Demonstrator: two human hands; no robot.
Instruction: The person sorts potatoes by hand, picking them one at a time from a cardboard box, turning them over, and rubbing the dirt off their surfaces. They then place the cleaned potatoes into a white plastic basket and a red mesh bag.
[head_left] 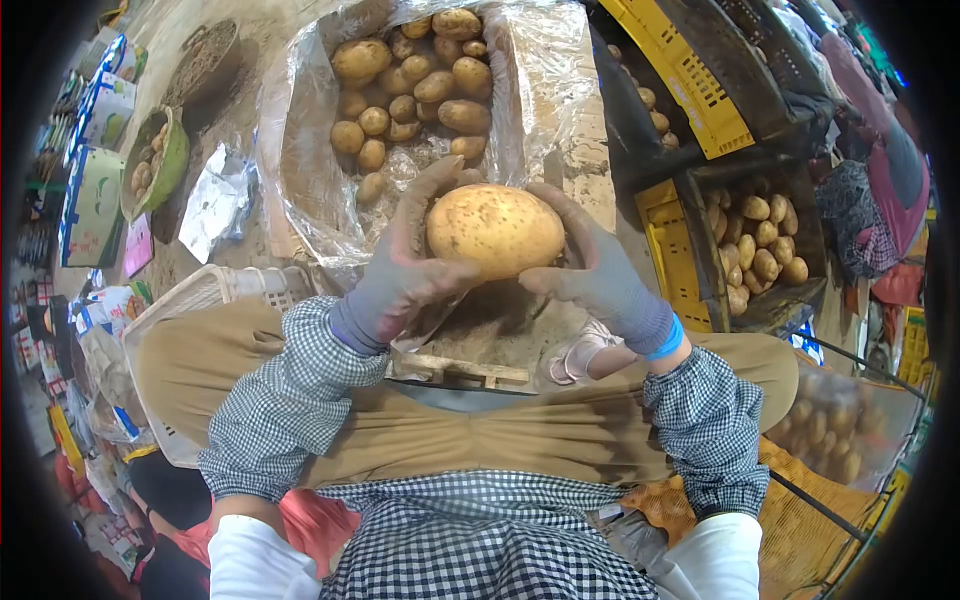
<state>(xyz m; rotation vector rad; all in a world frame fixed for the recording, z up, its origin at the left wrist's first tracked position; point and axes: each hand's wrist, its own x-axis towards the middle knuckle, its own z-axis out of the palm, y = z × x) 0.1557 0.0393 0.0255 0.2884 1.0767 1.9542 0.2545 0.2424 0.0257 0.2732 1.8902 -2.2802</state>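
A large potato (495, 232) with specks of soil is held between my two gloved hands, in front of an open carton. My left hand (415, 260) curves round its left side, thumb below and fingers above. My right hand (595, 262) grips the right side in the same manner. Both gloves are grey and soiled. Behind the potato, the carton (300, 150), lined with clear plastic, holds several smaller potatoes (435, 88). Part of the carton's near end is hidden behind my hands.
At the right stand a crate (690, 215) of potatoes and a yellow crate (690, 80). A green basket (172, 165) and a white plastic sheet (215, 200) lie at the left. A white crate (190, 300) is beside my left knee. Another person (890, 170) is at the far right.
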